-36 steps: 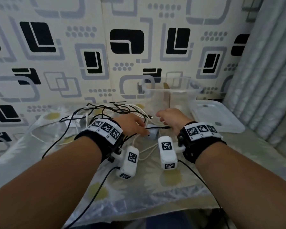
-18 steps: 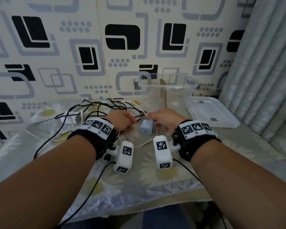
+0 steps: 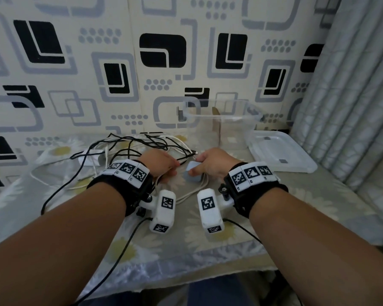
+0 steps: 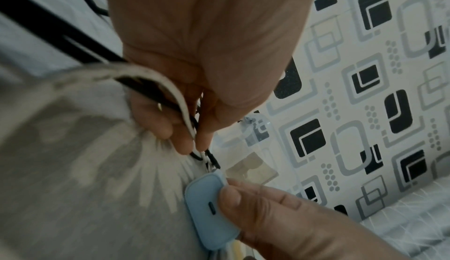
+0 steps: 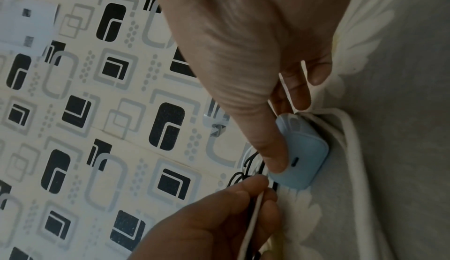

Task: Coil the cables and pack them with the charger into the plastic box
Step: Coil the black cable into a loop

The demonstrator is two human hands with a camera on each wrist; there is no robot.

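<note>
A light blue charger lies on the flowered tablecloth between my hands. My right hand grips it, the thumb on its port face and the fingers behind it. Just left of it, my left hand pinches a white cable and a black cable together between thumb and fingertips. The pinched ends reach the top of the charger. A tangle of black cables lies behind my left hand. White cable loops run under the charger.
The clear plastic box stands open against the patterned wall, behind my right hand. Its lid lies flat to its right, by the curtain. A white object sits among the cables at the left. The table's front edge is near me.
My right hand has come down onto the charger and taken hold of it. My left hand has shifted slightly left, off the charger, still holding cables.
</note>
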